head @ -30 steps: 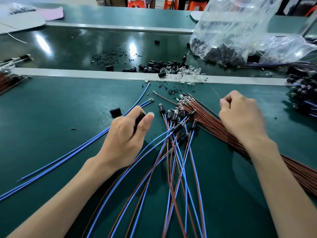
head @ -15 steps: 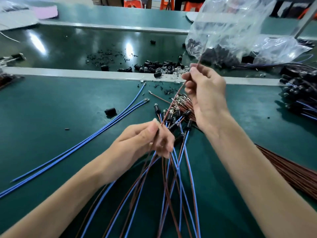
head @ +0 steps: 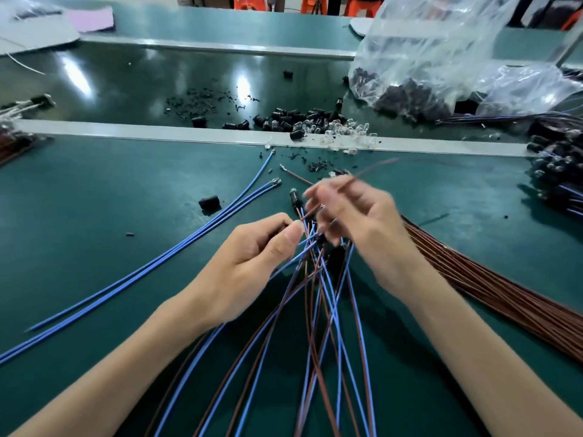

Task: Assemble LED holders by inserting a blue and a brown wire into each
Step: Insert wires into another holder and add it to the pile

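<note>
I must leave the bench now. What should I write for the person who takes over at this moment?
Left hand pinches a small dark part, likely an LED holder, mostly hidden.
Right hand, blurred, pinches one brown wire, its end near the left fingertips.
Done: wired holders lie under both hands.
To do: seat this wire; loose blue wires lie left, brown bundle right.

place: assembly workshop | signs: green workbench [head: 94, 200]; brown wire bundle [head: 504, 294]; plastic bag of parts [head: 441, 58]

Open mat [head: 94, 200] left, brown wire bundle [head: 492, 291] right, black holders [head: 290, 118] ahead
</note>
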Action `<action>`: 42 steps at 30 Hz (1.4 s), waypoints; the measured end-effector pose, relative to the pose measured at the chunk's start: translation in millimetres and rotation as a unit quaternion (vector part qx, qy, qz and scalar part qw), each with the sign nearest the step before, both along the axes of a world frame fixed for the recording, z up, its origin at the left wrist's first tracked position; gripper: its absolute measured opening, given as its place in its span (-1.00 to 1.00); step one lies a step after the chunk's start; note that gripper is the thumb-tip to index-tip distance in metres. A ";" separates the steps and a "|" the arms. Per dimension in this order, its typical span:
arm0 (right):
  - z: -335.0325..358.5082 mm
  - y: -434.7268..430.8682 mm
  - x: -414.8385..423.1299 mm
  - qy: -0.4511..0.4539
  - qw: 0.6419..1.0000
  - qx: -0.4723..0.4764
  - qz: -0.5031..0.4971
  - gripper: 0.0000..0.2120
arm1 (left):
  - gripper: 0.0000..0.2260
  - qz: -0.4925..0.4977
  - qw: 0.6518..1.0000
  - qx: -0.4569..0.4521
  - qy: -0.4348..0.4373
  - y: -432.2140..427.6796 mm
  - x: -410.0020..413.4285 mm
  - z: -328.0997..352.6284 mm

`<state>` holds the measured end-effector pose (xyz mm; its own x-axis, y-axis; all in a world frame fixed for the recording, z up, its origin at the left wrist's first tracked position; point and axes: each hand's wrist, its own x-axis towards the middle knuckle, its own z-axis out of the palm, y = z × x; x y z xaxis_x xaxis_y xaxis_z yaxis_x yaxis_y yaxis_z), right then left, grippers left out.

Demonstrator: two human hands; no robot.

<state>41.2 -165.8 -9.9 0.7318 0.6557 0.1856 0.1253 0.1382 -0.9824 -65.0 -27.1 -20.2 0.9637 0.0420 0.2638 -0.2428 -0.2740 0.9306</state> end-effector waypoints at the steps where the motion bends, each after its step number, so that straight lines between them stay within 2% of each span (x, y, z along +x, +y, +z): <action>1: -1.6 1.4 -4.5 -0.027 0.999 -0.024 0.017 -0.88 | -0.65 -0.001 1.000 0.005 -0.002 -1.4 0.4 -2.2; 3: -1.5 3.9 -7.0 -0.050 0.999 -0.020 0.005 -0.82 | -0.59 0.010 1.000 0.021 0.002 -1.4 1.3 -5.1; 6: 2.5 1.0 0.2 0.027 0.996 0.071 -0.054 -0.76 | -0.51 0.067 0.996 0.055 0.004 5.3 2.3 -5.3; 9: 3.5 -4.1 5.9 0.046 0.986 0.140 -0.082 -0.83 | -0.59 0.112 0.990 0.083 0.004 12.1 4.0 -5.9; 11: 1.5 -4.6 3.9 0.013 0.987 0.133 -0.088 -0.93 | -0.68 0.117 0.986 0.122 -0.010 12.2 6.7 -8.0; 13: -1.8 -3.4 -0.3 -0.014 0.991 0.104 -0.084 -0.89 | -0.73 0.113 0.977 0.181 -0.028 11.1 9.9 -10.2; 15: -3.8 -0.7 -5.3 -0.025 0.994 0.079 -0.077 -0.86 | -0.71 0.117 0.972 0.203 -0.029 11.1 11.4 -11.3; 21: -2.1 -2.2 -5.0 -0.045 0.988 0.085 -0.120 -0.87 | -0.69 0.152 0.973 0.171 -0.022 10.9 11.7 -8.3; 26: -7.3 2.4 -9.3 -0.088 0.991 0.036 -0.093 -0.86 | -0.67 0.139 0.972 0.186 -0.036 10.1 10.9 -9.2; 32: -6.8 1.5 -8.3 -0.085 0.989 0.061 -0.109 -0.82 | -0.69 0.123 0.972 0.192 -0.050 9.3 12.6 -10.9; 37: -9.2 4.6 -12.1 -0.102 0.991 0.033 -0.081 -0.87 | -0.70 0.125 0.972 0.188 -0.069 9.8 12.1 -9.7; 42: -6.2 1.0 -8.8 -0.138 0.982 0.033 -0.124 -0.81 | -0.75 0.186 0.977 0.099 -0.042 9.8 11.3 -9.9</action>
<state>32.4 -164.8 -16.0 0.7834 0.4433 0.4357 0.4243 0.1308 -0.8960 -53.7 -17.3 -30.1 0.8663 0.3256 0.3787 -0.1647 -0.5296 0.8321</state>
